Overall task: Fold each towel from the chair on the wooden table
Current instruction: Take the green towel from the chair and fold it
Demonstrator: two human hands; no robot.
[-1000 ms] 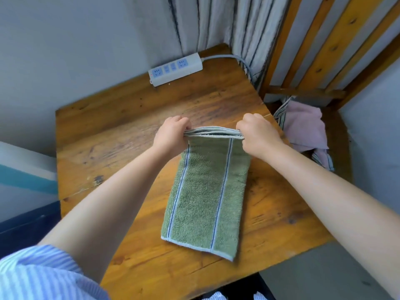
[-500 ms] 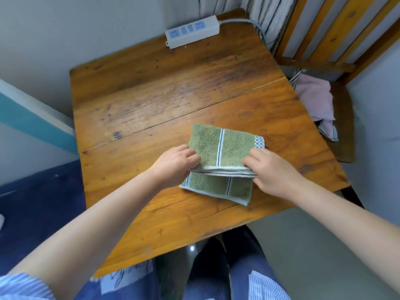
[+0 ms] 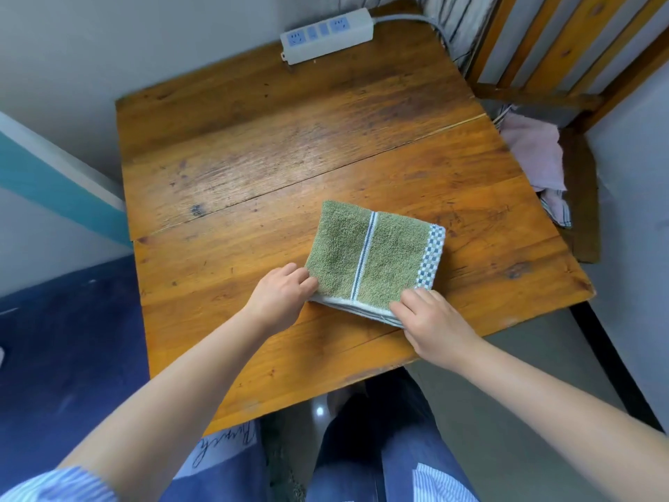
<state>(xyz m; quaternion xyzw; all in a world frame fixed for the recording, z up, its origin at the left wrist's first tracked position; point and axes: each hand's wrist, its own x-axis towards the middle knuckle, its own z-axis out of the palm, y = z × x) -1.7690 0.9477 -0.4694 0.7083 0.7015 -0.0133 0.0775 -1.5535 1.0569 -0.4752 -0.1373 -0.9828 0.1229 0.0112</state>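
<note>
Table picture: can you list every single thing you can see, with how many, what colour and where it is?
green towel: one, green with blue and white stripes and a checked edge, folded on the near right part of the table.
wooden table: one, orange-brown, filling the middle of the view.
power strip: one, white with blue sockets, at the table's far edge by the wall.
pink towel: one, pale pink, heaped on the chair.
striped cloth: one, pale with dark stripes, under the pink towel.
chair: one, wooden, right of the table.
left hand: one, gripping the towel's near left corner.
right hand: one, gripping the towel's near right corner.
</note>
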